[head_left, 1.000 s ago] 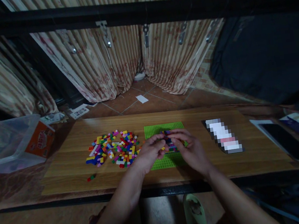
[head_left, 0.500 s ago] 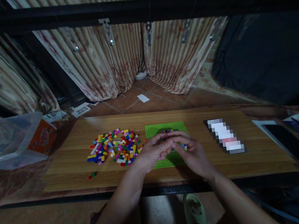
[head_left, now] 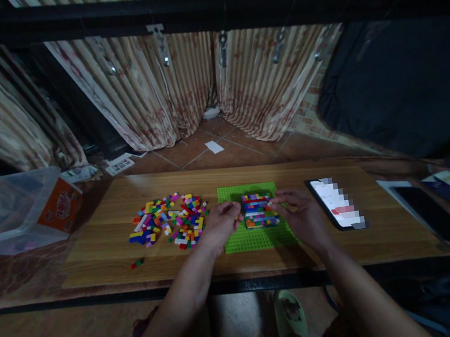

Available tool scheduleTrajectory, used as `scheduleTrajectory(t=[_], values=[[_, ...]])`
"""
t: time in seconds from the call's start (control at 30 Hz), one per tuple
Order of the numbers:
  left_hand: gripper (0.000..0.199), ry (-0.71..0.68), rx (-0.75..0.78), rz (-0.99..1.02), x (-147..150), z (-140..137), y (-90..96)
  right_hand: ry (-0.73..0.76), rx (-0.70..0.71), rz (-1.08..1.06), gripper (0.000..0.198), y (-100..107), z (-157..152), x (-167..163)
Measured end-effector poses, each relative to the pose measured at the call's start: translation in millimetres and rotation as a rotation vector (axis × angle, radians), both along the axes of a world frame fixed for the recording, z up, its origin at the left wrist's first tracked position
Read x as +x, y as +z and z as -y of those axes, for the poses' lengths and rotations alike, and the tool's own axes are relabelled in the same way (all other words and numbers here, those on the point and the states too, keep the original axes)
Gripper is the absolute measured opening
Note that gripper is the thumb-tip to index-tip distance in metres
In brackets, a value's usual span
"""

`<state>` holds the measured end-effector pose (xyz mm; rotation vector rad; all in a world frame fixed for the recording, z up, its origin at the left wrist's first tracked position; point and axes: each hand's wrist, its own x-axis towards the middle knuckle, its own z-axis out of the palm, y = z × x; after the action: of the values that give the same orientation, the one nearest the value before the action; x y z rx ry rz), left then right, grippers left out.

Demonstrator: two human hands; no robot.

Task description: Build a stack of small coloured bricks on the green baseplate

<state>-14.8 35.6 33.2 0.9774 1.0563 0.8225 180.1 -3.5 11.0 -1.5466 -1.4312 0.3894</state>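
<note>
A green studded baseplate [head_left: 256, 241] lies on the wooden table, bearing a low block of many-coloured toy bricks [head_left: 258, 211]. My left hand [head_left: 222, 223] is over the plate's left edge, fingers curled together beside the block. A bit of yellow shows near those fingertips, too small to make out. From the right, my right hand [head_left: 302, 216] reaches to the block's right side, thumb and fingertips pinched on what looks like a small pale brick [head_left: 269, 204]. Whether that brick touches the block I cannot tell.
Left of the plate spreads a pile of loose bricks [head_left: 180, 222], with a red-and-green piece [head_left: 137, 263] nearer the front edge. A phone [head_left: 332, 203] lies to the right, a dark tablet-like slab [head_left: 434, 214] beyond it. A clear plastic bin [head_left: 13, 212] stands far left.
My hands were together over the plate, covering the block. They have parted, left hand to the left and right hand to the right, and the brick block is uncovered.
</note>
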Motion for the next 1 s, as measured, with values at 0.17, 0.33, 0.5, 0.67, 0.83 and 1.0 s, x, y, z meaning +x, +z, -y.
scheduleTrajectory(t=[0.17,0.33,0.5,0.67,0.83,1.0], values=[[0.021,-0.033,-0.011,-0.024,1,1,-1.8,0.029,-0.001,0.155,0.016,-6,-1,-3],[0.02,-0.061,0.009,-0.038,1,0,-3.2,0.041,-0.009,0.236,0.015,-9,-2,-3],[0.021,-0.057,0.0,-0.017,0,0,-3.5,0.034,0.003,0.271,0.015,-10,-4,-4],[0.021,-0.063,0.02,-0.03,-1,1,-2.2,0.0,0.016,0.238,0.014,-12,-6,-6],[0.02,-0.061,0.009,-0.041,-1,0,-2.9,-0.021,0.014,0.165,0.014,-11,-7,-5],[0.016,-0.028,0.008,-0.033,-1,-1,-3.6,-0.045,-0.038,0.02,0.019,-9,-9,-4]])
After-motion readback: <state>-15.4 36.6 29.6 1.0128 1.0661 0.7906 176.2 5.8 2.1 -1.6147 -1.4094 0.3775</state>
